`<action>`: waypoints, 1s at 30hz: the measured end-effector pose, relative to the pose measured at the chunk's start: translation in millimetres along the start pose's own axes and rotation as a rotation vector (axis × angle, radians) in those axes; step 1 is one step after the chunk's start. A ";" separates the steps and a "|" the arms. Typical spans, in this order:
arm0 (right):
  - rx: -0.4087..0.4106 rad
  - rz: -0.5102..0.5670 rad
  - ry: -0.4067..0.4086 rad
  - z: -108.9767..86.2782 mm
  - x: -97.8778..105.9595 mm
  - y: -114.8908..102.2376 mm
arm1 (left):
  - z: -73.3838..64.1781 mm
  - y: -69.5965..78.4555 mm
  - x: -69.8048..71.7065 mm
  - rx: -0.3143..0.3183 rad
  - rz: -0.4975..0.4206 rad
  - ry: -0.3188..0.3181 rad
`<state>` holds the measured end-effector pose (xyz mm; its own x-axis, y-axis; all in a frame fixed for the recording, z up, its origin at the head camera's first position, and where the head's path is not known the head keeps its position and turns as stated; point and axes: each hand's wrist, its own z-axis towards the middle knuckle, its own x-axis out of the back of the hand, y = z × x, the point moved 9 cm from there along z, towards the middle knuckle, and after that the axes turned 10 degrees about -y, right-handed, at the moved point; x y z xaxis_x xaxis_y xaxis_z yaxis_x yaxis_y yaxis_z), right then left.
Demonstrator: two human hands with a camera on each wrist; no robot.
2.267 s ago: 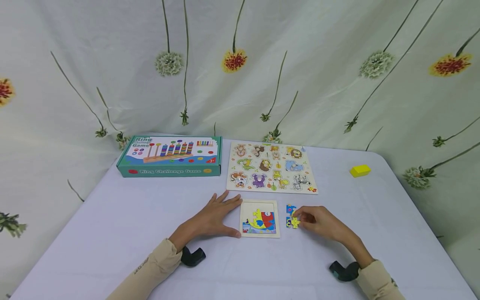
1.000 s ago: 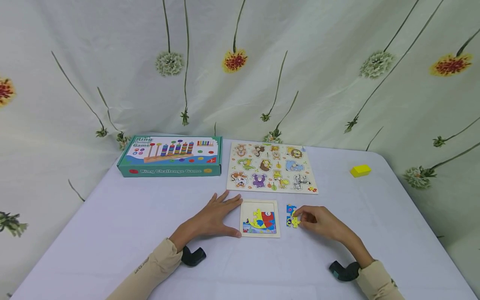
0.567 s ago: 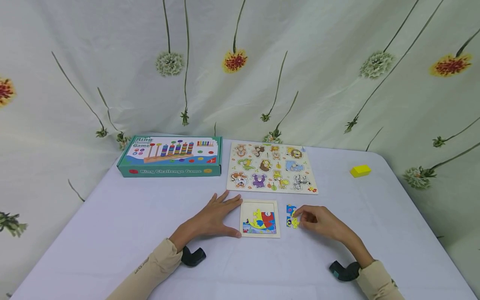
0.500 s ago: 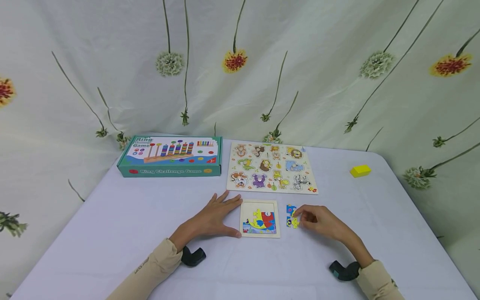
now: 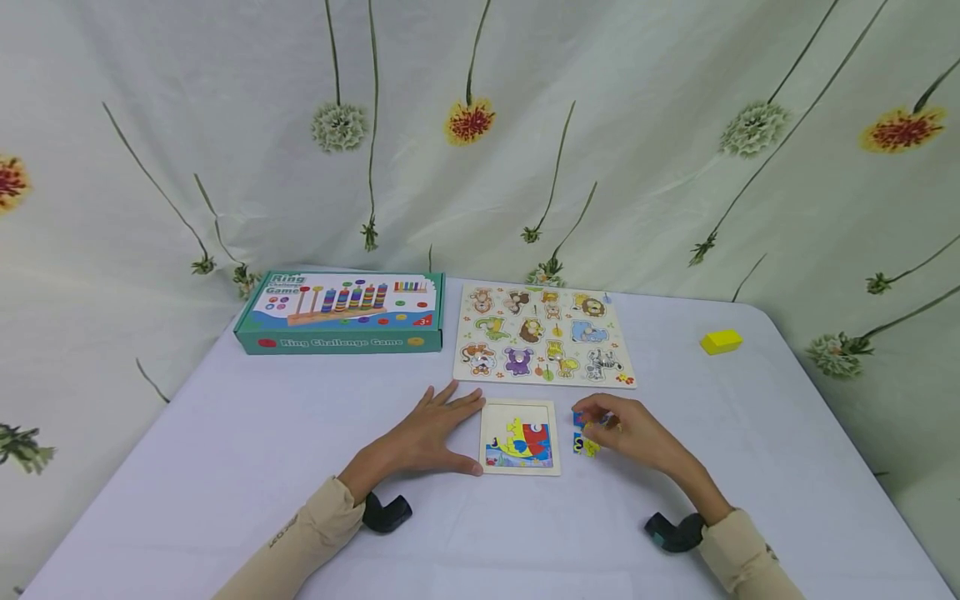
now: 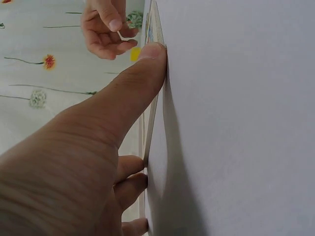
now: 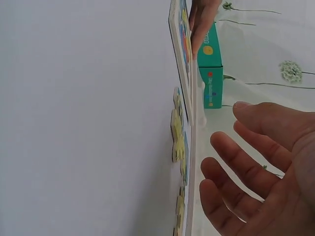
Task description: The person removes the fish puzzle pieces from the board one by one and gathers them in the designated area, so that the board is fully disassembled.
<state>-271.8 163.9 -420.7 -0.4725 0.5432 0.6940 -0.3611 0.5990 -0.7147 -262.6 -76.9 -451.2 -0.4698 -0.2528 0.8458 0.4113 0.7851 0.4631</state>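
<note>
In the head view a small wooden puzzle tray lies flat, with a partly assembled picture in red, yellow and blue; its upper part is bare wood. My left hand lies spread along the tray's left side, thumb at the near corner and fingertips at the far one. Several loose puzzle pieces lie right of the tray. Over them hovers my right hand, which hides some of them. In the right wrist view its fingers are loosely bent and hold nothing, apart from the pieces.
Behind the tray lies an animal peg puzzle board. A green Ring Challenge Game box sits at the back left. Toward the back right is a yellow block. A floral cloth hangs behind the white-covered table.
My right hand has moved up and slightly left, off the yellow-and-blue puzzle piece its fingers were at. The left hand and the tray have stayed in place.
</note>
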 end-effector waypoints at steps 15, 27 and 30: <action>0.114 0.001 -0.055 28.4 -17.1 -25.1 | 1.1 -1.2 -1.6 0.005 0.015 -0.001; 0.093 -0.118 -0.128 46.6 -36.8 -35.6 | 1.6 -1.5 -1.7 0.018 0.017 -0.007; 0.098 -0.128 -0.135 47.8 -38.7 -37.7 | 1.1 -0.5 -0.9 0.016 0.011 -0.006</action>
<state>-278.3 92.1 -424.8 -0.5184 0.3787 0.7667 -0.4990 0.5942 -0.6308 -263.2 -76.5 -452.5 -0.4699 -0.2409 0.8492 0.4039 0.7967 0.4495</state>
